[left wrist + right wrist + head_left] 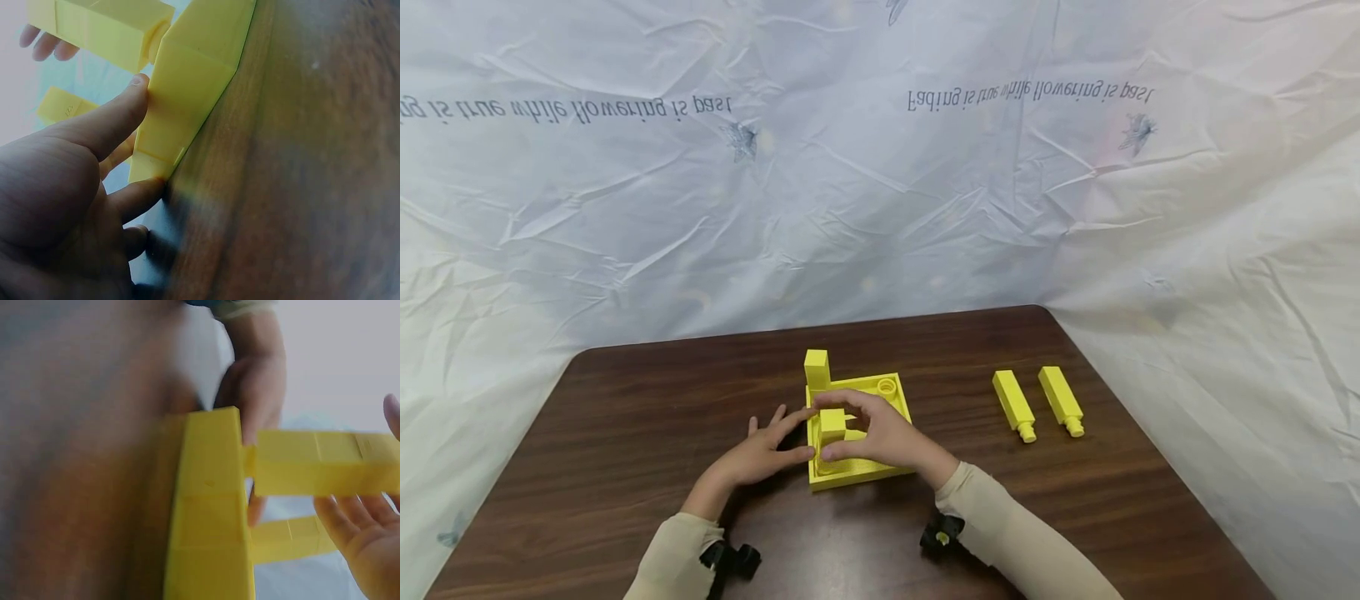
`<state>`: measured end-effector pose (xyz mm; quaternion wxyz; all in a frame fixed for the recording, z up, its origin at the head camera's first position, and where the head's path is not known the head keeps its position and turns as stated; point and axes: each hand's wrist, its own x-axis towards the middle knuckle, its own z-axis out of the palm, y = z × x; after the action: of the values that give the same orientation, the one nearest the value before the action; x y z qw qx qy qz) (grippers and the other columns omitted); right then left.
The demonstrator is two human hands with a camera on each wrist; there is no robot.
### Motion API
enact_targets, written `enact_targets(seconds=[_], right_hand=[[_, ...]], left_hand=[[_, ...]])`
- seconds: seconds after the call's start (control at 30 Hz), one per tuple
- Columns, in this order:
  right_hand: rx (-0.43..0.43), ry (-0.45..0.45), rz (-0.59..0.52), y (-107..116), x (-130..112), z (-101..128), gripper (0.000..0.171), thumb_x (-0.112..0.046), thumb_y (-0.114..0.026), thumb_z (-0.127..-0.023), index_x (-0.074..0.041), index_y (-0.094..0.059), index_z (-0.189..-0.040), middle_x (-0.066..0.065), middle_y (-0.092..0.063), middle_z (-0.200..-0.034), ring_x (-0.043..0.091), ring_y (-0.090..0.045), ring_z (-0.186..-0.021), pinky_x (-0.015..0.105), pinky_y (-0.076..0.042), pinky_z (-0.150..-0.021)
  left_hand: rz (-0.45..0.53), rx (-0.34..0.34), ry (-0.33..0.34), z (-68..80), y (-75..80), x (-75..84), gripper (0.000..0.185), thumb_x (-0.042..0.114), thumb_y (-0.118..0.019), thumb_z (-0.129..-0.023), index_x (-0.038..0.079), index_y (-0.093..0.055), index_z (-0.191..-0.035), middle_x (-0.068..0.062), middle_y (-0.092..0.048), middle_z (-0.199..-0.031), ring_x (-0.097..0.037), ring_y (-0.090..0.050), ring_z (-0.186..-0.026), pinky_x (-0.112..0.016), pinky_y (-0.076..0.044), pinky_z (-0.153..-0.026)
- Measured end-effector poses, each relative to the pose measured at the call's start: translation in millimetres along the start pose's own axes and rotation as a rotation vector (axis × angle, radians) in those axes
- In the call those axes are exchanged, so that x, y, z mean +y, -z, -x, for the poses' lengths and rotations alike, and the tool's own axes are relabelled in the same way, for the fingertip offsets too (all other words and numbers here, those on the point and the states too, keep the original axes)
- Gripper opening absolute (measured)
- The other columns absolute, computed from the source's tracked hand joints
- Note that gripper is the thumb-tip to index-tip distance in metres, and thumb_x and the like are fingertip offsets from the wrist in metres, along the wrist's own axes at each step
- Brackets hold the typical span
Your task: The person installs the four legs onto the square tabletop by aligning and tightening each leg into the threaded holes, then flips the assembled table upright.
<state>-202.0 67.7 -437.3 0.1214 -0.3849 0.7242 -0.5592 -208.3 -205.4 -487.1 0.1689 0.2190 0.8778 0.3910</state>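
Fingers of the left hand lie straight and spread against the left edge of the yellow base plate, which rests flat near the middle of the brown table; in the left wrist view the thumb and a finger press on the side wall of the base plate, so this hand touches it and does not curl around it; on the plate, at the far left corner, one yellow post stands upright; nearer to the person, a second yellow block stands on the plate, and the right hand is curled over it, thumb at the front and fingers over the top; in the right wrist view this block meets the base plate with its narrow peg end, while the fingers lie along the block; the two hands are close together, almost touching over the plate; at the far right corner of the plate a round socket shows; further right, well apart from the plate, two loose yellow blocks lie side by side on the table, pegs pointing to the person; behind the table hangs a wrinkled white sheet with printed text
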Motion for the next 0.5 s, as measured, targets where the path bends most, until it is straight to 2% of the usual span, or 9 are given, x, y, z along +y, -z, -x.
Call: enact_targets(seconds=[0.13,0.27,0.4,0.5], right_hand=[[-0.105,0.001,-0.126,10.0,3.8,-6.2,0.069,-0.019,-0.080,-0.098,-0.001,-0.048,-0.156,0.019,-0.053,-0.155,0.027,-0.049,-0.146,0.040,-0.049,-0.111],[-0.213,0.017,-0.227,16.1,7.7,-9.3,0.067,-0.006,-0.074,-0.100,0.002,-0.042,-0.159,0.024,-0.048,-0.158,0.030,-0.047,-0.148,0.040,-0.050,-0.111],[-0.286,0.047,-0.259,22.1,11.1,-10.3,0.066,-0.001,-0.068,-0.102,0.003,-0.038,-0.160,0.024,-0.043,-0.162,0.028,-0.042,-0.151,0.042,-0.044,-0.117],[-0.317,0.071,-0.256,25.2,12.1,-11.3,0.061,-0.003,-0.067,-0.104,0.006,-0.040,-0.158,0.027,-0.045,-0.159,0.031,-0.045,-0.149,0.044,-0.045,-0.116]], left_hand=[[0.020,0.000,-0.017,0.0,-0.2,-1.3,0.079,0.051,-0.065,-0.104,0.018,-0.032,-0.168,-0.021,-0.024,-0.172,-0.050,0.005,-0.159,-0.075,0.021,-0.114],[0.033,-0.007,-0.028,0.1,0.3,-1.4,0.079,0.050,-0.065,-0.104,0.018,-0.032,-0.168,-0.018,-0.028,-0.172,-0.050,0.004,-0.159,-0.075,0.021,-0.114],[0.039,-0.017,-0.044,-0.8,0.9,-0.2,0.076,0.048,-0.065,-0.105,0.015,-0.034,-0.167,-0.021,-0.030,-0.170,-0.053,0.005,-0.158,-0.076,0.023,-0.112],[0.032,-0.014,-0.026,-1.2,1.3,0.5,0.078,0.049,-0.065,-0.105,0.017,-0.033,-0.167,-0.023,-0.028,-0.170,-0.052,0.005,-0.158,-0.075,0.022,-0.113]])
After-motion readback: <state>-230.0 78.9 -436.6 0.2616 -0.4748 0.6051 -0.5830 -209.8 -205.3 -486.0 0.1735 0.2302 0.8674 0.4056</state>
